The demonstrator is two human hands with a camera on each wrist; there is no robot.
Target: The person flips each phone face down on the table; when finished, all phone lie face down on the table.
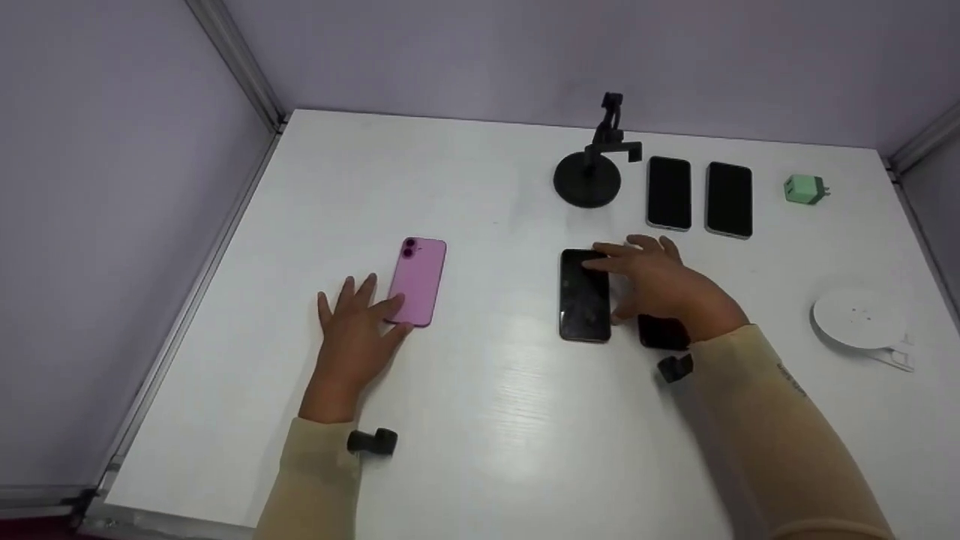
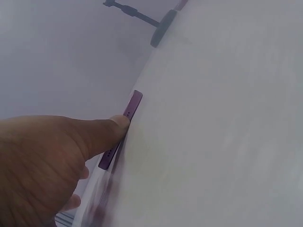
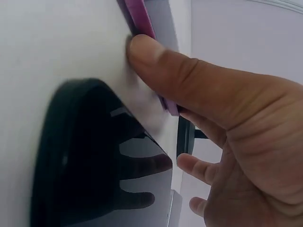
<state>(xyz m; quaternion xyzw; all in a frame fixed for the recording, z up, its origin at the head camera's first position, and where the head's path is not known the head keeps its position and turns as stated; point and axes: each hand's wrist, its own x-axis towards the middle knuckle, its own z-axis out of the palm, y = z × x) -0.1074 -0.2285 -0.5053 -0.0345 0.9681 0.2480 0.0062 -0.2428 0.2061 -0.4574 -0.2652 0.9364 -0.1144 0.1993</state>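
A pink phone (image 1: 421, 277) lies back side up at centre-left, its two camera lenses at the far end. My left hand (image 1: 352, 345) rests by its near end, fingers spread, thumb and index finger at the edges; the left wrist view shows the thumb against its purple side (image 2: 136, 100). Right of centre, a phone (image 1: 585, 307) lies with its dark screen up. My right hand (image 1: 664, 285) reaches over its right side, index finger on the screen, thumb by its pink-purple edge (image 3: 142, 19). Another dark-screened phone (image 1: 664, 334) is partly hidden beneath this hand.
A black stand (image 1: 588, 181) with a round base is at the back. Two dark-screened phones (image 1: 669, 193) lie to its right, then a green charger plug (image 1: 804, 189). At the right is a white round disc (image 1: 859, 321). Walls border the white table (image 1: 480, 420) at back and sides.
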